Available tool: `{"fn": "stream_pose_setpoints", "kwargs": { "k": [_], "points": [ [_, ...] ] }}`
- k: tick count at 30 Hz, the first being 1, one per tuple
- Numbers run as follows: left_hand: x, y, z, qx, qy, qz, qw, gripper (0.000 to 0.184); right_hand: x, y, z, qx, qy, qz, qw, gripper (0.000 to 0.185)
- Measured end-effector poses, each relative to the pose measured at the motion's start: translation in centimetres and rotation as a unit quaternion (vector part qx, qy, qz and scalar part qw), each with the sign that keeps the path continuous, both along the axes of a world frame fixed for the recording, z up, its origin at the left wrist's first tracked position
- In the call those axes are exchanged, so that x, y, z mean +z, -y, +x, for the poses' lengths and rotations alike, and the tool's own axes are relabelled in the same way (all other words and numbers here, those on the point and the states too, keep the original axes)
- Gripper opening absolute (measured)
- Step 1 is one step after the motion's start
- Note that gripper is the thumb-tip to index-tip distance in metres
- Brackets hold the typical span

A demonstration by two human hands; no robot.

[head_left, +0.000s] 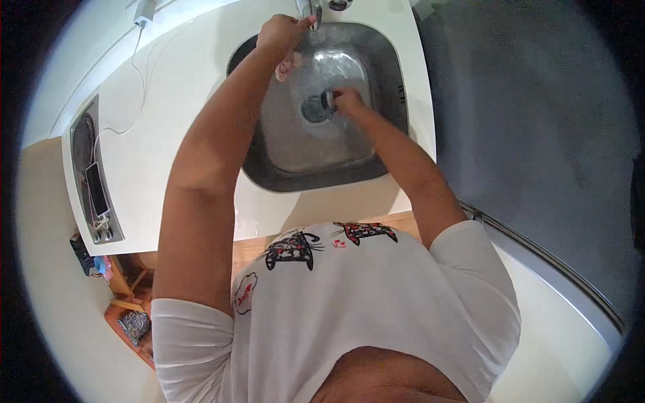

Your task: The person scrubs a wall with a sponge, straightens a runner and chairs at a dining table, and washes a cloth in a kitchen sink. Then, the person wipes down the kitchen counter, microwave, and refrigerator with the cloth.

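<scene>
From my remote view, I have the metal sink point(316, 151) as the landmark. My left hand point(312, 23) is at its far edge, fingertips at the faucet point(316, 12); I cannot tell whether they grip it or only touch it. My right hand point(334, 99) is inside the sink, fingers clamped on a small round metal piece point(328, 101). I have that piece tilted on edge, just beside the round drain point(313, 109) in the sink's floor.

The sink also contains a crumpled pink item point(287, 67) near its far left side, below my left wrist; its material is unclear to me. The sink's floor looks wet and shiny. Well to the left of the sink, I see a phone point(97, 189) on a dark inset panel point(84, 140), with a white cable point(143, 91) running across the countertop point(144, 161).
</scene>
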State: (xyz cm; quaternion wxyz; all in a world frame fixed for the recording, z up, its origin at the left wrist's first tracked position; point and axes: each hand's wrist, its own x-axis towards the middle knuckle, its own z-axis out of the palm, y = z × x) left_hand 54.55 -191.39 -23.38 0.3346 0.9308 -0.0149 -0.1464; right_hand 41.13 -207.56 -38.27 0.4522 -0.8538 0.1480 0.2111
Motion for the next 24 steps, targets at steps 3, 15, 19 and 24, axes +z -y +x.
{"fn": "stream_pose_setpoints", "kwargs": {
  "k": [3,15,19,24],
  "points": [
    [-0.3,-1.8,-0.6,-0.019,0.019,-0.054,0.998,0.052,-1.9,2.7,0.7,-0.053,-0.022,-0.057,0.997,0.021],
    [4.6,-16.3,-15.6,0.12,-0.067,-0.469,0.873,0.049,3.9,1.8,-1.7,0.089,0.19,-0.174,0.962,0.033],
    [3.0,-13.2,-18.9,0.143,-0.071,-0.511,0.845,0.051,13.1,-6.5,-4.7,0.162,-0.007,0.401,0.902,0.024],
    [4.4,-10.4,-20.4,0.121,-0.058,-0.594,0.793,0.049,16.2,-7.3,-5.9,0.16,0.086,0.412,0.893,0.015]
  ]
}}
